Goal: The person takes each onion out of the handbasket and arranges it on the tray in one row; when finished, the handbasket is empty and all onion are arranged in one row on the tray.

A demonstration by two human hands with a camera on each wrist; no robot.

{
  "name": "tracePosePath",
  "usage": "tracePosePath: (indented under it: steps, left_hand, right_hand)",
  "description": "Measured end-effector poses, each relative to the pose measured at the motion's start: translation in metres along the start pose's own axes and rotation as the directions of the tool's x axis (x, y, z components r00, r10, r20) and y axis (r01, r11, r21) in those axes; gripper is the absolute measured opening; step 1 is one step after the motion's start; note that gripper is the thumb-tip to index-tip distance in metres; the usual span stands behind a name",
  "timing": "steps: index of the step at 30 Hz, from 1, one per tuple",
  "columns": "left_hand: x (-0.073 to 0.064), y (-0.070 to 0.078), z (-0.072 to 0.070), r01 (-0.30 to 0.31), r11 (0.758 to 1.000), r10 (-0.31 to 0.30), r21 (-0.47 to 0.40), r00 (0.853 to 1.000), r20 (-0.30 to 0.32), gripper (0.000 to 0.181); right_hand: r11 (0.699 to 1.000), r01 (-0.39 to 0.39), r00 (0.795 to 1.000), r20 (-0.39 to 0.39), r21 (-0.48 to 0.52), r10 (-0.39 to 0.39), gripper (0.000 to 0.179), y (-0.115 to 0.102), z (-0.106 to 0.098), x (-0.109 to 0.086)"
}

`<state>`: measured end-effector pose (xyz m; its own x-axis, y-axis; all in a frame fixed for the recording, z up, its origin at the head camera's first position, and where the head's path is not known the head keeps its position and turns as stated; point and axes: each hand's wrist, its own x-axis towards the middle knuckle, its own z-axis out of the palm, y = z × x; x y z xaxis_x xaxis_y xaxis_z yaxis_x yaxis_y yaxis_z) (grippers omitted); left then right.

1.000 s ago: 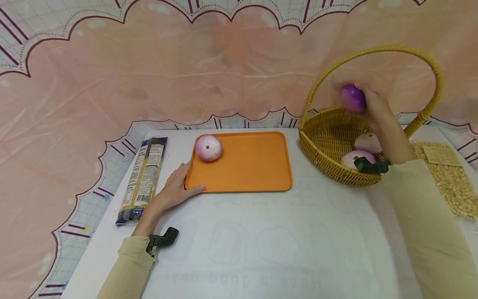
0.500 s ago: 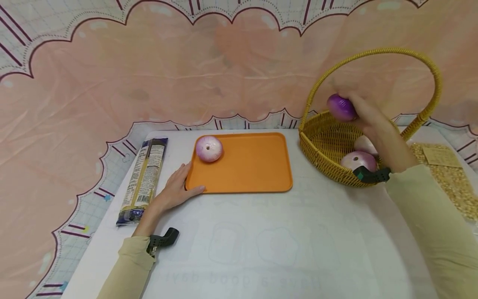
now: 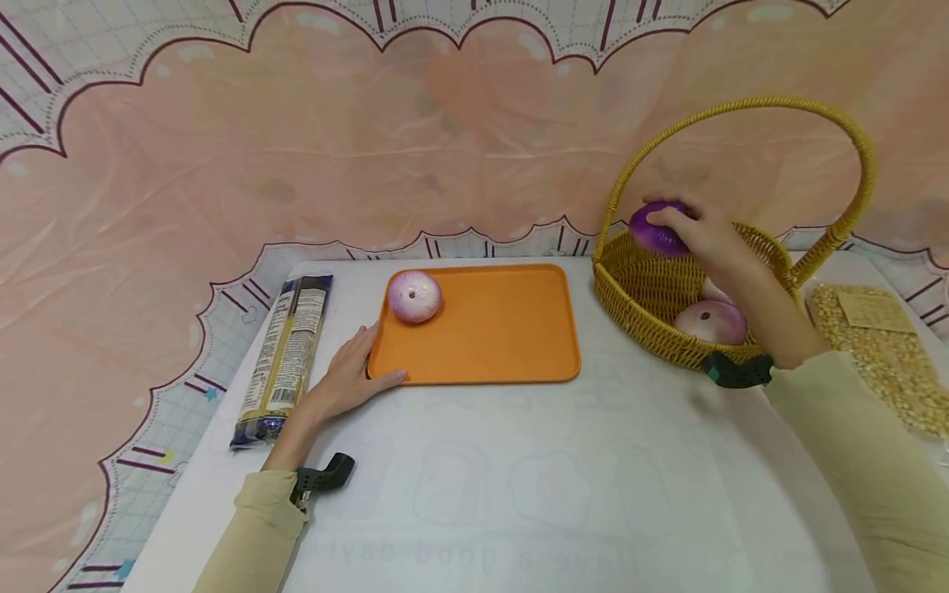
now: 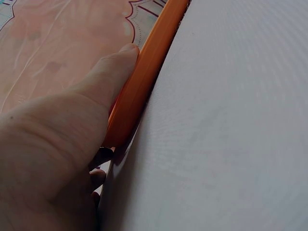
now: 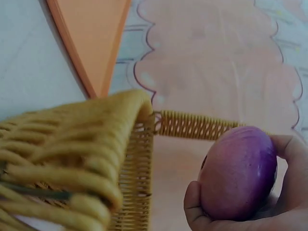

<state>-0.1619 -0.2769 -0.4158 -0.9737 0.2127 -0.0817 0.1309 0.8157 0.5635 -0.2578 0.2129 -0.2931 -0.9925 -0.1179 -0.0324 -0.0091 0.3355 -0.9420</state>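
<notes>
1. Right hand: thumb and fingers grip a purple onion. The onion is held above the far left part of the wicker basket, beneath the arched handle.
2. Left hand: fingers and thumb are extended, with nothing enclosed. The fingers lie along the left edge of the orange tray; the thumb touches the near edge, so that the hand spans the near left corner.
3. Tray onion: rests on the tray at the far left corner, with a small dark hole visible in its surface.
4. Basket contents: a front onion lies in the near part of the basket. A paler rear onion sits just behind it, partly hidden by the right forearm.
5. Printed packet: lies on the white tabletop, left of the tray and near the left hand.
6. Bag of yellow kernels: lies to the right of the basket, partly covered by the right sleeve.
7. Pink patterned cloth: spans the area behind the tabletop.
</notes>
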Motion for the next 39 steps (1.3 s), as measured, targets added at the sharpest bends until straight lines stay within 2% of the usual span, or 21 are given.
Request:
tracePosePath:
  steps: [2, 3, 7, 16, 24, 35, 39]
  left_hand:
    - [0.0, 0.0, 0.0, 0.003, 1.0, -0.003, 0.002, 1.0, -0.001, 0.096]
    - [-0.001, 0.0, -0.001, 0.003, 1.0, -0.003, 0.002, 1.0, -0.001, 0.096]
    - [-0.001, 0.0, -0.001, -0.011, 1.0, 0.011, 0.001, 1.0, 0.001, 0.096]
    - [0.0, -0.001, -0.001, -0.012, 1.0, 0.012, 0.005, 1.0, -0.007, 0.095]
    - [0.0, -0.001, 0.0, -0.022, 1.0, 0.022, 0.001, 1.0, -0.008, 0.095]
    - [-0.001, 0.0, 0.0, -0.006, 1.0, 0.006, 0.0, 1.0, 0.003, 0.096]
    - [-0.001, 0.0, 0.0, -0.004, 1.0, 0.004, 0.002, 1.0, 0.002, 0.097]
  right_hand:
    - [0.992, 0.012, 1.0, 0.004, -0.125, -0.011, 0.048, -0.002, 0.004, -0.005]
    - [0.988, 0.018, 1.0, 0.006, -0.156, -0.017, 0.05, -0.003, 0.006, -0.007]
    - [0.977, 0.049, 0.999, 0.009, -0.208, -0.048, 0.052, -0.004, 0.013, -0.015]
    - [0.967, 0.062, 0.998, 0.021, -0.247, -0.058, 0.055, -0.004, 0.026, -0.025]
    - [0.972, 0.086, 0.995, 0.058, -0.218, -0.075, 0.053, -0.006, 0.039, -0.028]
    - [0.947, 0.158, 0.984, 0.126, -0.28, -0.127, 0.05, -0.014, 0.059, -0.028]
    - [0.943, 0.192, 0.978, 0.137, -0.272, -0.159, 0.046, -0.014, 0.069, -0.025]
